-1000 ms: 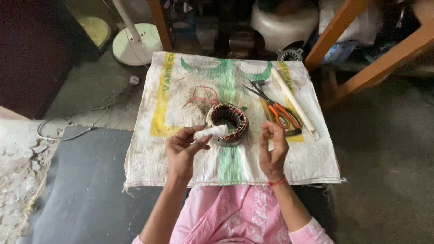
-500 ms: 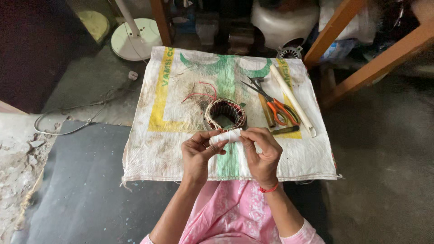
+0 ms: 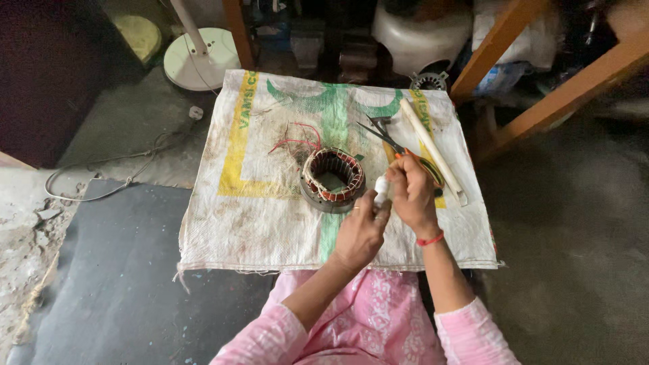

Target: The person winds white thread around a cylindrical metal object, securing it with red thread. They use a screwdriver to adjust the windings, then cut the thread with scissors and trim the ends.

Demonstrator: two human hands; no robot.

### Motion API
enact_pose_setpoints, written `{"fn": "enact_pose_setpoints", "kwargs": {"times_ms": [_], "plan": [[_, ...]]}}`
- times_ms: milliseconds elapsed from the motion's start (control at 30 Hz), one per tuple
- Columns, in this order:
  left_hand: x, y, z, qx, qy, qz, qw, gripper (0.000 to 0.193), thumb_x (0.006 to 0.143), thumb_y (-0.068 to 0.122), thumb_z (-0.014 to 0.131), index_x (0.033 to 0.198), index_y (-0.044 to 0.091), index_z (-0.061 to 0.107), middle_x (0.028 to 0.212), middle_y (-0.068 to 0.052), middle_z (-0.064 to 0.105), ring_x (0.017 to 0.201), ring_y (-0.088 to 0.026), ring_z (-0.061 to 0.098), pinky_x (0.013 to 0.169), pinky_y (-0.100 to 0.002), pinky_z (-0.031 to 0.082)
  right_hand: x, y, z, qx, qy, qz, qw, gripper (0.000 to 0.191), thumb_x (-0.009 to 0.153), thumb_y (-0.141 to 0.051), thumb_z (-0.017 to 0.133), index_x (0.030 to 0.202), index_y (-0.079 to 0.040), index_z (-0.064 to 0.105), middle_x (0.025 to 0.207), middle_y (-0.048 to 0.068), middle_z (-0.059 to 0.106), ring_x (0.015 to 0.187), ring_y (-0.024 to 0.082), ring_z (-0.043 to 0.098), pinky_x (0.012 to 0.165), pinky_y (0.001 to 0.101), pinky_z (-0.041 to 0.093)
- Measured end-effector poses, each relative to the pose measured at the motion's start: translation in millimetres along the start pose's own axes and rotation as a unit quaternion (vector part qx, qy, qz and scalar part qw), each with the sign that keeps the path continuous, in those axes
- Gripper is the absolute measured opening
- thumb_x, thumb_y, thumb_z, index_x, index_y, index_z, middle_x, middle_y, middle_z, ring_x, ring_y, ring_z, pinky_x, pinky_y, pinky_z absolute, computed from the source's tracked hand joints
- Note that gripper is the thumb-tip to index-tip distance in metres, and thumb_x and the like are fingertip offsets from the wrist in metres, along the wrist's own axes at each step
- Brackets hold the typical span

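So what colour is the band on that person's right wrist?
Red: a thin band just below the right hand, seen clearest in the head view.

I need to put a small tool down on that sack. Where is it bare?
The sack is bare left of the motor stator, inside the yellow stripe, and along its near edge. The right side is crowded: scissors, a white stick, and both hands, left and right.

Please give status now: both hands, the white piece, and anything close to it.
Left hand and right hand both grip small white piece. Held just right of wound stator ring on sack. Scissors and white stick lie behind right hand.
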State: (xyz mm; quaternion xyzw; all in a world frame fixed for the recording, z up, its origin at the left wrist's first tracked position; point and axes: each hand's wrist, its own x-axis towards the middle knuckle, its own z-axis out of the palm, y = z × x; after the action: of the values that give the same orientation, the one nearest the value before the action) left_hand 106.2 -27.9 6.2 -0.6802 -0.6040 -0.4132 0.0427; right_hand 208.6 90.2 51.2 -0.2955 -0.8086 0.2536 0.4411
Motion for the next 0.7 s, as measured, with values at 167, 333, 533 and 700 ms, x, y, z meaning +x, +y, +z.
{"fn": "enact_pose_setpoints", "kwargs": {"times_ms": [167, 333, 533, 700], "plan": [[25.0, 2.0, 33.9, 0.104, -0.004, -0.007, 0.995, 0.054, 0.084, 0.003, 0.056, 0.133, -0.019, 0.053, 0.148, -0.039, 0.04, 0.13, -0.047, 0.049, 0.097, -0.042, 0.054, 55.1, 30.4, -3.6, 0.202, -0.066, 0.085, 0.973, 0.015, 0.107, -0.009, 0.056, 0.094, -0.001, 0.056, 0.08, 0.004, 0.061, 0.069, 0.009, 0.054, 0.064, 0.0251, 0.047], [0.4, 17.0, 15.9, 0.023, -0.061, -0.049, 0.997, 0.051, 0.079, 0.004, 0.062, 0.127, -0.013, 0.058, 0.142, -0.035, 0.048, 0.123, -0.046, 0.054, 0.104, -0.048, 0.051, 67.1, 27.9, -7.5, 0.275, -0.067, 0.091, 0.955, 0.017, 0.108, -0.013, 0.057, 0.095, -0.003, 0.057, 0.081, 0.002, 0.063, 0.07, 0.007, 0.057, 0.067, 0.0229, 0.05], [1.1, 22.4, -42.6, -0.284, 0.055, -0.261, 0.921, 0.048, 0.087, 0.004, 0.074, 0.134, 0.0, 0.061, 0.122, -0.017, 0.067, 0.096, -0.023, 0.074, 0.072, -0.032, 0.066, 39.6, -24.3, -33.4, 0.195, -0.062, 0.017, 0.979, 0.018, 0.11, -0.016, 0.059, 0.099, -0.002, 0.059, 0.095, 0.003, 0.067, 0.082, 0.007, 0.056, 0.078, 0.0244, 0.049], [20.8, 28.8, -61.8, -0.368, 0.128, -0.196, 0.9, 0.053, 0.085, -0.001, 0.074, 0.136, -0.004, 0.059, 0.11, -0.016, 0.069, 0.089, -0.018, 0.072, 0.071, -0.029, 0.062, -2.5, -93.7, -40.9, 0.033, -0.099, -0.099, 0.99, 0.018, 0.104, -0.017, 0.063, 0.097, -0.001, 0.059, 0.102, 0.01, 0.065, 0.095, 0.021, 0.063, 0.084, 0.0323, 0.051]]}}
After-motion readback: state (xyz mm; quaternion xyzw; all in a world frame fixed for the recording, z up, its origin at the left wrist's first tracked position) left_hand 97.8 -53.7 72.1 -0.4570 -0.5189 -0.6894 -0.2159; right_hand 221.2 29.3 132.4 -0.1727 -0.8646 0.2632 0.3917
